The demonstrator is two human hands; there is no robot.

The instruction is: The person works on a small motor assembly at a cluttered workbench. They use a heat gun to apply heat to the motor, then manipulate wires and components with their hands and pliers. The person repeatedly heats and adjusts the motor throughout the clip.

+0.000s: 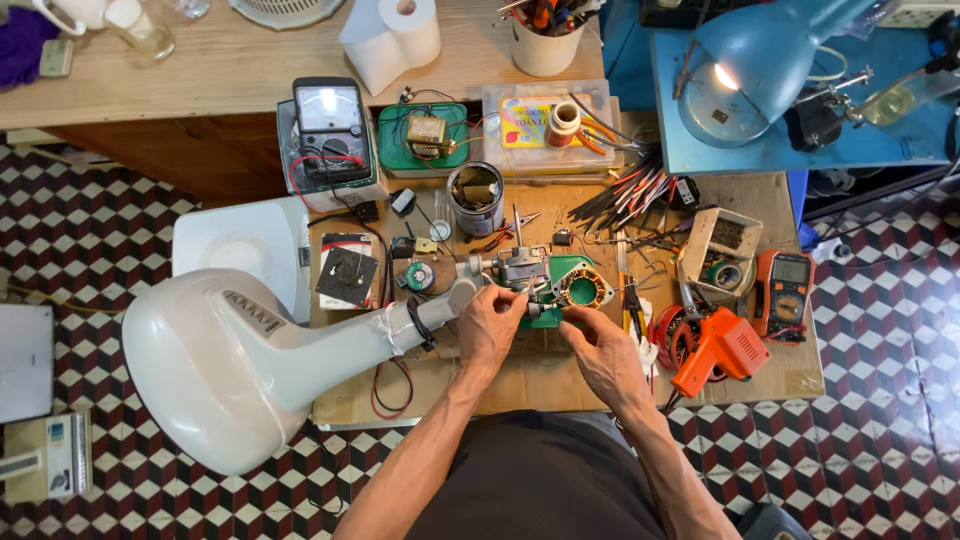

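The fan motor point(548, 280) lies in the middle of the cardboard-covered workbench point(540, 375), just in front of the person. Its cover is already off: the green stator ring with the copper windings point(581, 290) is open to see, and the grey metal gear part sits at the left end of it. The motor is joined to the neck of the big white fan base point(215, 365), which lies on its side and hangs over the left edge of the bench. So I judge the opening-up is done and the work inside the motor is in hand; nothing shows that closing it has begun.

The left hand point(490, 325) is curled around the near left side of the motor and holds it steady. The right hand point(600, 352) has its fingers pinched together at the front edge of the motor, near the green ring; if they grip a small part or a wire I cannot tell, it is too small.

Around the motor there are many tools: an orange soldering gun point(722, 350) near the right hand, an orange multimeter point(783, 282) beyond it, an analog meter point(330, 130) at the back left, a tin can point(476, 198), a small circuit board point(347, 275), and a blue desk lamp point(760, 65) that is lit.
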